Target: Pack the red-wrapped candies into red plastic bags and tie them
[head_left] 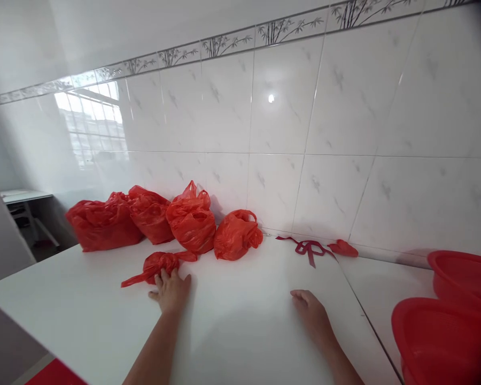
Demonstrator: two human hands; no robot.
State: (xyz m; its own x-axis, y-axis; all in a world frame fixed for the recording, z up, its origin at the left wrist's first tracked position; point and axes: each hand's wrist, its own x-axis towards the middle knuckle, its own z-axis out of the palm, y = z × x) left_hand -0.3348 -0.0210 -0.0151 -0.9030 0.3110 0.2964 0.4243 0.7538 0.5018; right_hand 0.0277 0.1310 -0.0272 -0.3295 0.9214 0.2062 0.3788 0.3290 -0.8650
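Note:
My left hand [171, 291] lies with spread fingers against the near side of a small knotted red plastic bag [160, 264]. Its fingertips touch the bag, whose twisted ends stretch out to both sides on the white table [232, 331]. Off to the right, my right hand [310, 313] is low over the tabletop with its fingers loosely bent, and nothing shows in it. Behind the small bag, a round tied red bag [234, 235] sits beside a taller red bag with loops on top [192, 222].
Two more filled red bags, one wide [106, 224] and one narrower [150, 214], line the tiled wall [208, 117]. A dark red ribbon [308, 247] and a small red piece [343, 248] lie farther right. Red plastic basins [425, 326] stand at the right edge beyond a table seam.

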